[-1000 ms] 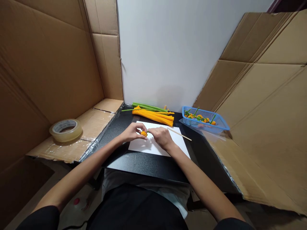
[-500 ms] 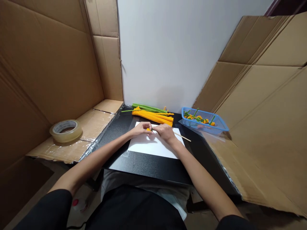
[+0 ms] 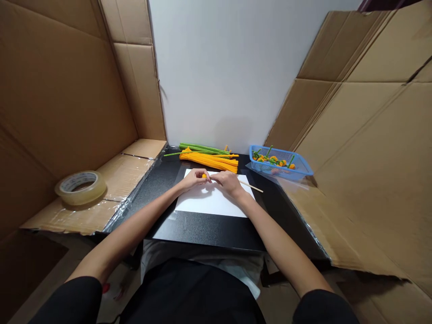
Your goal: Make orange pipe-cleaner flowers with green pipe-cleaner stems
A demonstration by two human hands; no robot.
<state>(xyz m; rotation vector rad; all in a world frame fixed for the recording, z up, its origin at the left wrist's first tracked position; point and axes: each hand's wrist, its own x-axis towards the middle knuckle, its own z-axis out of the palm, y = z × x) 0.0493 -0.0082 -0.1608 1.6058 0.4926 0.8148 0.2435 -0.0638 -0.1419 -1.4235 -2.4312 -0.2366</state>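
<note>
Head view: orange piece (image 3: 204,176) in left hand (image 3: 195,178).

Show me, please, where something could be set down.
The black table is bare before the white paper and right of the stick. Crowded: the back, by green stems, orange stems and blue basket; around left hand and right hand.

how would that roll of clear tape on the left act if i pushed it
Lying flat on the cardboard, the roll of clear tape would probably slide rather than roll. Its thick winding suggests it is firm and fairly heavy for its size. The low, wide shape makes tipping unlikely.
</note>
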